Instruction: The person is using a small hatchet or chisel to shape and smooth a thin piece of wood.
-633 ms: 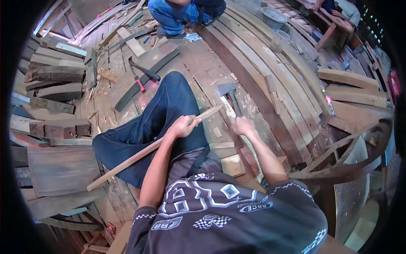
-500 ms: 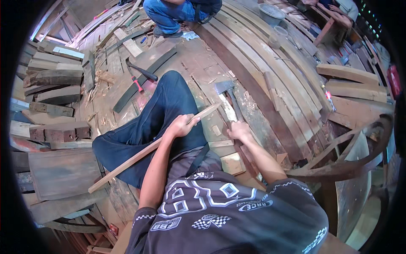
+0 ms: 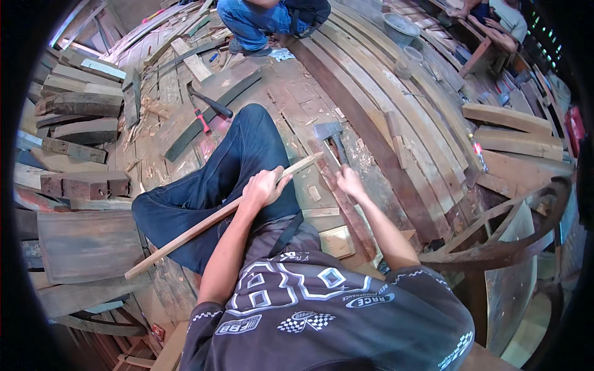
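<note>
My left hand is closed round a long, narrow strip of pale wood. The strip slants across my folded legs, its pointed far end up by a reddish-brown timber on the floor. My right hand is closed on the handle of a hatchet, whose grey metal head lies beyond the strip's tip. The fingers hide the lower handle. A square pale wood block sits close to my waist, left of the timber.
A hammer and a red-handled tool lie beyond my knee. Long curved planks run along the right, stacked wood blocks along the left. Another person crouches ahead. A curved wooden frame stands at right.
My right hand and the hatchet handle have shifted slightly, and the hatchet head now shows more to the right of the strip's tip. My left hand keeps its hold on the strip.
</note>
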Motion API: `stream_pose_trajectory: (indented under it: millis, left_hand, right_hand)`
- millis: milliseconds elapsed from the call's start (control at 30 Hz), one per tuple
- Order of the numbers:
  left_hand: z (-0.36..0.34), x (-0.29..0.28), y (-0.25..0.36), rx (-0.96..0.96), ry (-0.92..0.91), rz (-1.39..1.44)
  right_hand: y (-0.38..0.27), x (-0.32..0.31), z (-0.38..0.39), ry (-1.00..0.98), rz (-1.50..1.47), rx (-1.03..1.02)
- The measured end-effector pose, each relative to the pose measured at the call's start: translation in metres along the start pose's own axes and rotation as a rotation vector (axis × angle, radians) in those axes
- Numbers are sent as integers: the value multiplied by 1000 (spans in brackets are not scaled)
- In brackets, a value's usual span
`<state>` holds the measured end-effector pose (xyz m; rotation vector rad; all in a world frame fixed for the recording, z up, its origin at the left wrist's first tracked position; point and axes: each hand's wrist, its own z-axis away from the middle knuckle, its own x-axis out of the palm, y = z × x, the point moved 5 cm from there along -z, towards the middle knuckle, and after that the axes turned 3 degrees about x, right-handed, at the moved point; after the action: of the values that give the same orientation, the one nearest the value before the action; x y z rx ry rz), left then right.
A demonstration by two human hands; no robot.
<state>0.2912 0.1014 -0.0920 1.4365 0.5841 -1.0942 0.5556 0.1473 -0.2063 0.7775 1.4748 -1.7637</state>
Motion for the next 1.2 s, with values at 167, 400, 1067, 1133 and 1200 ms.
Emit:
stream_pose_trajectory:
  millis: [167,400,1067,1133,1200]
  left_hand:
    - [-2,-5,-9,-28,180,-158]
    - [-4,3,-6,10,209,-231]
    - [0,11,3,142,184,-264]
    - [0,15,4,136,135,-248]
    - [-3,13,-2,112,102,-258]
  right_hand:
    - [-32,-13,19,-294,-1122,191]
    - [-63,-25,72,-35,-375,-352]
    - [-82,-14,103,-56,-161,-660]
    - [-68,-25,86,208,-263,-492]
    - [-63,-16,85,84,-285,-410]
